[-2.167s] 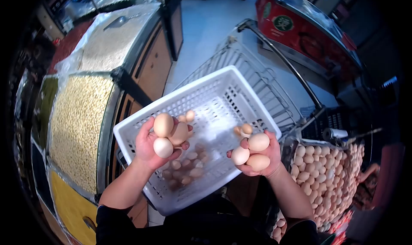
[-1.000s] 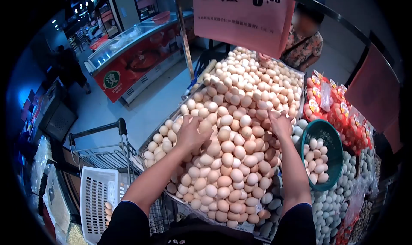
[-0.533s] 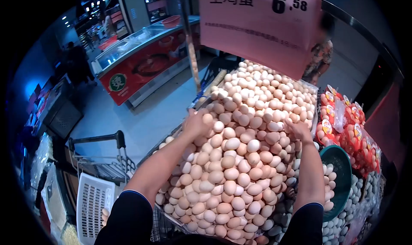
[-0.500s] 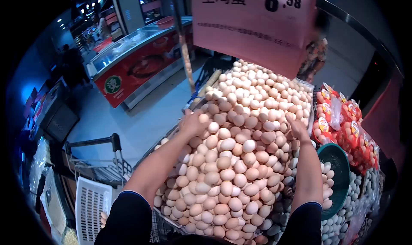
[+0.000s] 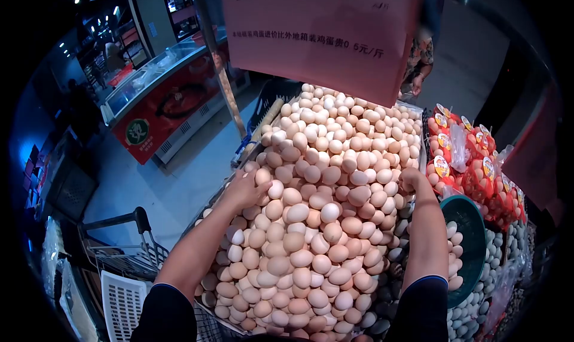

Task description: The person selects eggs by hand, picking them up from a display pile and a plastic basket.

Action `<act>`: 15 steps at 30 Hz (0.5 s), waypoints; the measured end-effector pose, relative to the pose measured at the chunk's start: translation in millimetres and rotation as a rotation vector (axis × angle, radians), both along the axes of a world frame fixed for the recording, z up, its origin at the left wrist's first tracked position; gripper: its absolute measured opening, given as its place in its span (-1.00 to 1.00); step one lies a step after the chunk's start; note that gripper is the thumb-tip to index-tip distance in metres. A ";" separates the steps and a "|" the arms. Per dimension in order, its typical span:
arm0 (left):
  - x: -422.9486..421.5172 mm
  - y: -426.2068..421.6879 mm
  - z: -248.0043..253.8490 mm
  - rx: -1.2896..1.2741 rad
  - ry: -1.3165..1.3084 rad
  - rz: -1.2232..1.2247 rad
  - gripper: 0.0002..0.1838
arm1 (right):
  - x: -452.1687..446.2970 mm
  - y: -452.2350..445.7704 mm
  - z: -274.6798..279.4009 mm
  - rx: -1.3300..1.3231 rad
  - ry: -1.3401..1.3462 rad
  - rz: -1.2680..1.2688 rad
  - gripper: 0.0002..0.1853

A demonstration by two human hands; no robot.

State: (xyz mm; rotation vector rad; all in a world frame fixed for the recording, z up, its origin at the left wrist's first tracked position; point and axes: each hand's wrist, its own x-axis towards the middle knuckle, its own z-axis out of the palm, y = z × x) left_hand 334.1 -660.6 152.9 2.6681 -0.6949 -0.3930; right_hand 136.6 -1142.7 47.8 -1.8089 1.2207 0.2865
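A large heap of brown and cream eggs (image 5: 317, 246) lies in front of me. My left hand (image 5: 244, 191) rests on the heap's left side, its fingers and thumb apart around an egg (image 5: 263, 176). Another pale egg (image 5: 275, 190) sits by the thumb. My right hand (image 5: 412, 179) is at the right edge of the heap, fingers curled inward against the eggs. What those fingers hold, if anything, is hidden. A green basket (image 5: 472, 222) with some eggs in it stands to the right of my right forearm.
A pink price sign (image 5: 317, 49) hangs over the far end on a metal pole (image 5: 224, 84). Red net bags of eggs (image 5: 478, 174) and greenish eggs (image 5: 472, 321) lie right. A shopping cart (image 5: 128, 240) and white basket (image 5: 122, 300) stand left. Another person's arm (image 5: 418, 78) shows behind the sign.
The view has shifted, so the sign and heap appear farther left. My right hand's fingers, spread apart before, are now curled. My left hand stays beside the same eggs.
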 end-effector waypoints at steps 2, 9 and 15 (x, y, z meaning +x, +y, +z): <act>0.9 5.1 -2.7 0.038 0.006 -0.015 -0.24 | -7.3 6.6 1.6 0.008 -0.004 -0.003 -0.70; -0.3 33.3 -20.1 -0.117 -0.041 -0.041 -0.22 | 6.4 41.9 47.4 -0.568 0.012 -0.159 -0.56; -20.7 42.7 -39.4 -0.301 -0.108 0.031 -0.18 | 53.9 111.4 76.2 -0.790 -0.345 0.041 -0.57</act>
